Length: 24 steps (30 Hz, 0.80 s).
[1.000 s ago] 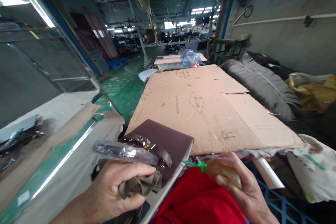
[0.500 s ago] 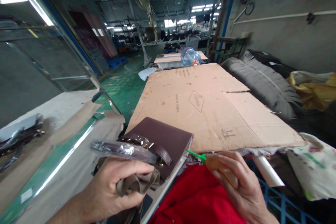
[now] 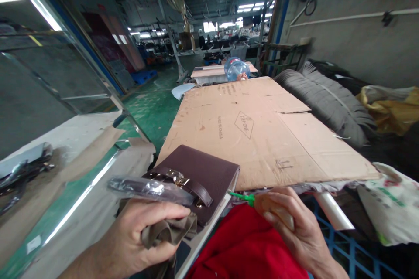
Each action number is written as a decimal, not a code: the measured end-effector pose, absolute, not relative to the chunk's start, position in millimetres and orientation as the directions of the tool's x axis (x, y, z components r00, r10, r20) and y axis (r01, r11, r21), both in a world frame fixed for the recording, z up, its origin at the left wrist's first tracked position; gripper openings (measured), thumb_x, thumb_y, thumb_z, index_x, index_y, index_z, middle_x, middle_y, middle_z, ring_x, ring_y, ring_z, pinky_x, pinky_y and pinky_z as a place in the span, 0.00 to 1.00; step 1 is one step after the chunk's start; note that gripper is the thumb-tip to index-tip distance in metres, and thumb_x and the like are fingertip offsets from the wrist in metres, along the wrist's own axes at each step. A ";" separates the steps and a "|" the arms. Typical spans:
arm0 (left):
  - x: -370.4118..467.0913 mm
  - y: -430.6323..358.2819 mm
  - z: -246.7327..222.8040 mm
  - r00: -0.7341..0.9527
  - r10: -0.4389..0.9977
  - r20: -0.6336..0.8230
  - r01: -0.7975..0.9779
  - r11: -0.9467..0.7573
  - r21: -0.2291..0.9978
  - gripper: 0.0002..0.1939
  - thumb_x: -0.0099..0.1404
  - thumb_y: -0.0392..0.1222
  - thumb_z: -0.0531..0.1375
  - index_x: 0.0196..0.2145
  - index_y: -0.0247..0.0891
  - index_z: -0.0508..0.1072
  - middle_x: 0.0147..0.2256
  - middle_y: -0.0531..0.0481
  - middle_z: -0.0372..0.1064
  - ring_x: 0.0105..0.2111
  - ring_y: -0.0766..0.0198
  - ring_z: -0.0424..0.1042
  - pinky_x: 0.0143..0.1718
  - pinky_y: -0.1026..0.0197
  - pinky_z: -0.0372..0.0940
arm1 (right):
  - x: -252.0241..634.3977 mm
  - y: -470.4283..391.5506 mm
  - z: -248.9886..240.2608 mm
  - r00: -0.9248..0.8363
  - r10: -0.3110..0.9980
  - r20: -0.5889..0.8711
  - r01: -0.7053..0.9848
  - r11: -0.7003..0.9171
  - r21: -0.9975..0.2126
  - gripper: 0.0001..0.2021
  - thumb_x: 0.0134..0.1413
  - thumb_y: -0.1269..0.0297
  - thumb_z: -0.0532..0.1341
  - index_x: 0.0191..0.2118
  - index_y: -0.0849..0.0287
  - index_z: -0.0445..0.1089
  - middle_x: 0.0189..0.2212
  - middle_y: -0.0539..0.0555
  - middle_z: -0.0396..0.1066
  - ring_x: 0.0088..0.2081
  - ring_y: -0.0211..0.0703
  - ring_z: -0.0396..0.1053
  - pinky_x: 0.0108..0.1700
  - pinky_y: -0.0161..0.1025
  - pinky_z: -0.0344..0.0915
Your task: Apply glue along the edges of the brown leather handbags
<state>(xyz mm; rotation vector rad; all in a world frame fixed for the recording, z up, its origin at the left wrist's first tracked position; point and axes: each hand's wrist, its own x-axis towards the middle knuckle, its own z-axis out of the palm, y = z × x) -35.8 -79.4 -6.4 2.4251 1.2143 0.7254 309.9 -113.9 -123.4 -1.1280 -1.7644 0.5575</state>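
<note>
A dark brown handbag point(image 3: 196, 163) with a buckled strap and gold-coloured hardware lies at the near left edge of the cardboard sheet. My left hand point(image 3: 137, 231) is closed around bunched brown cloth point(image 3: 168, 230) at the bag's near side. Just above that hand runs a dark handle in clear plastic wrap point(image 3: 147, 187), across the front of the bag. In my right hand point(image 3: 293, 218) is a tool with a rounded, wood-coloured handle point(image 3: 273, 209) and a thin green shaft. Its tip is by the bag's pale right edge; whether they touch, I cannot tell.
The printed cardboard sheet point(image 3: 255, 139) covers the table ahead. A clear blue water bottle point(image 3: 236, 69) lies beyond it. Grey stuffed bundles point(image 3: 327, 100) and a white sack point(image 3: 389, 209) line the right side. A paper-covered stand point(image 3: 98, 192) is at my left.
My right hand and the green-shafted tool have shifted slightly left. The left hand keeps its hold on the cloth, and the whole view has moved a little.
</note>
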 end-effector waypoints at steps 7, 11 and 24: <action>-33.3 -83.6 -6.1 0.471 0.840 0.269 0.660 -0.538 0.525 0.16 0.56 0.36 0.61 0.40 0.47 0.82 0.39 0.56 0.83 0.37 0.61 0.81 0.40 0.65 0.74 | 309.8 -114.0 -126.2 -0.127 0.858 0.498 0.443 0.498 -0.745 0.12 0.70 0.67 0.61 0.55 0.49 0.67 0.46 0.55 0.70 0.45 0.47 0.73 0.44 0.40 0.71; -33.6 -85.2 -7.6 0.449 0.850 0.273 0.663 -0.523 0.536 0.17 0.55 0.36 0.61 0.40 0.49 0.83 0.38 0.59 0.83 0.38 0.62 0.81 0.42 0.65 0.74 | 311.8 -114.1 -128.6 -0.038 0.851 0.524 0.487 0.473 -0.734 0.15 0.69 0.69 0.62 0.57 0.49 0.67 0.50 0.55 0.69 0.48 0.47 0.71 0.47 0.39 0.70; -51.3 -85.0 -25.8 0.528 0.812 0.249 0.626 -0.571 0.531 0.19 0.55 0.35 0.64 0.45 0.47 0.82 0.40 0.52 0.83 0.41 0.58 0.82 0.45 0.62 0.77 | 304.2 -126.1 -134.5 0.145 0.988 0.062 0.095 0.048 -0.994 0.13 0.63 0.52 0.67 0.48 0.51 0.71 0.40 0.50 0.75 0.36 0.46 0.73 0.37 0.36 0.70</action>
